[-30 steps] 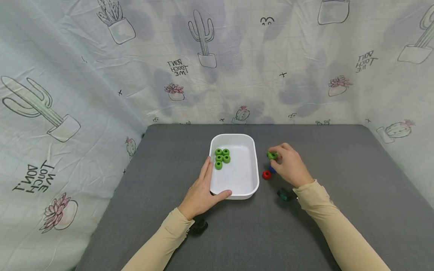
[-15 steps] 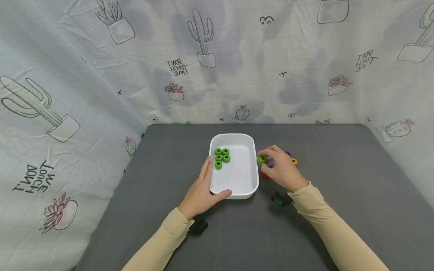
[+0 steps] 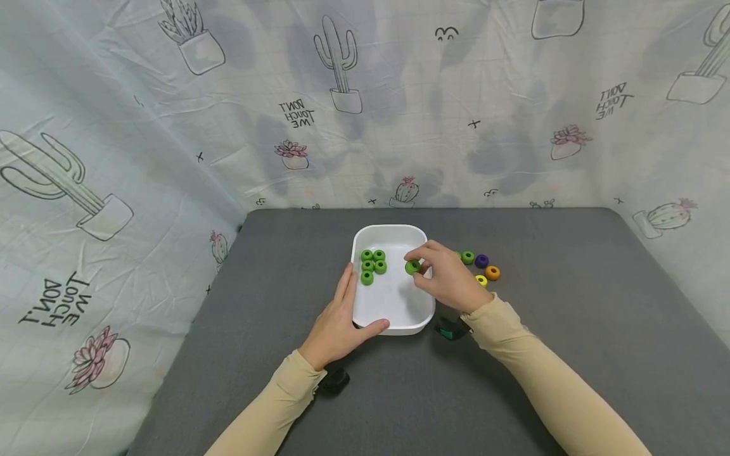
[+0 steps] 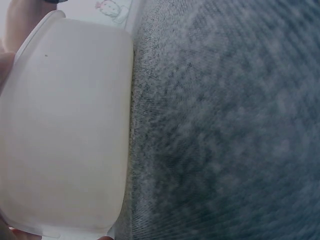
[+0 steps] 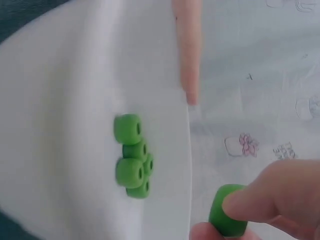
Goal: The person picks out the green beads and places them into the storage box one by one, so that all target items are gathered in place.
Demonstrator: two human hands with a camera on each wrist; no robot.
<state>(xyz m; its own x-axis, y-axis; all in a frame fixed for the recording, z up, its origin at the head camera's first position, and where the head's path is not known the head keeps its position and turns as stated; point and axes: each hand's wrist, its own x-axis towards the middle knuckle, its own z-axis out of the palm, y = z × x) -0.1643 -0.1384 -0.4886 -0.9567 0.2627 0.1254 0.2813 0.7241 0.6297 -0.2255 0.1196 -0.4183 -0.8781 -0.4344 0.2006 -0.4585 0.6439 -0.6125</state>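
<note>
My right hand (image 3: 450, 276) pinches a green bead (image 3: 412, 267) between thumb and fingers, over the right side of a white tray (image 3: 399, 305). The right wrist view also shows that green bead (image 5: 228, 210) under the thumb. Several green beads (image 3: 367, 266) sit together in the tray's left half, holes facing up. My left hand (image 3: 341, 323) rests against the tray, its fingers straight along the left wall and its thumb stretched along the near edge. In the left wrist view the outside of the tray (image 4: 67, 125) fills the left part.
Right of the tray, on the grey table (image 3: 547, 266), lie a green bead (image 3: 467, 258), a purple bead (image 3: 481, 261), an orange bead (image 3: 493, 273) and a yellow bead (image 3: 481, 280). Another green bead is partly behind my right hand. A cactus-print cloth (image 3: 393, 126) hangs behind the table.
My right hand has carried the green bead leftward from beside the tray to over it. The beads on the table's right have come into view. My left hand and the tray stay put.
</note>
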